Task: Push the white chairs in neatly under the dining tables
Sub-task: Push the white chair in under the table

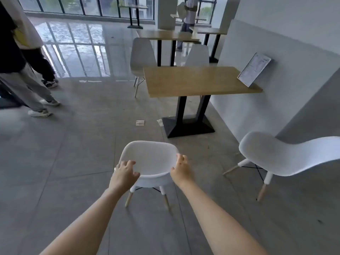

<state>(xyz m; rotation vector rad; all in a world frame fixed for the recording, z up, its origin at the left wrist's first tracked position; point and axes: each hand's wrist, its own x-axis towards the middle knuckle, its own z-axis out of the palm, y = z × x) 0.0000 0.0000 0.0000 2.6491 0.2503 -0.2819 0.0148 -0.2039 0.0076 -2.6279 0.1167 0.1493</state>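
A white chair (pixel 150 157) with pale wooden legs stands on the grey floor in front of me, a short way from the wooden dining table (pixel 198 80) on its black pedestal. My left hand (pixel 124 174) grips the left edge of the chair's backrest. My right hand (pixel 181 169) grips the right edge. A second white chair (pixel 281 155) stands at the right, turned sideways, near the wall. Two more white chairs (pixel 142 56) (pixel 196 56) sit on the table's far side.
Two people (pixel 24 57) walk by at the left. A framed menu (pixel 254 69) leans on the wall on the table. Paper scraps (pixel 140 122) lie on the floor by the pedestal base (pixel 187 127). More tables (pixel 169 35) and another person (pixel 187 19) stand farther back.
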